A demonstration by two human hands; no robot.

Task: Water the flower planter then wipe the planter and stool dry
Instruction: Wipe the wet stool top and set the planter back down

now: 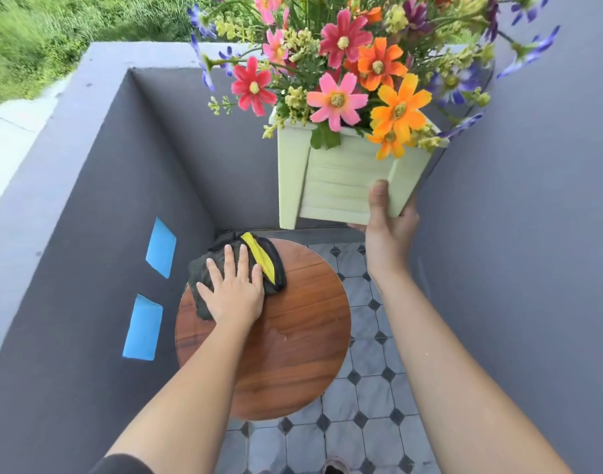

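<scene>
Forearms [197, 388] foremost | left hand [233, 295] spread flat on cloth [257, 251], stool's [286, 336] far-left | right hand [387, 227] grips planter [341, 186] above stool's far-right | blue patches [161, 248] on wall [88, 234] left | tiled floor [371, 398] below

Reaches forward and down with the left arm, bare below a dark sleeve [122, 466] at the upper arm. Lays the left hand [235, 297] palm down on a cloth [199, 271], fingers [229, 260] straight and slightly spread, thumb close beside the forefinger, wrist in line with the forearm. Stretches the right arm, also bare, further forward and higher. Grips the lower right corner of a planter [334, 186] with the right hand [390, 234]: thumb upright and flat on the near face, other fingers curled out of sight round the corner and underneath.
</scene>
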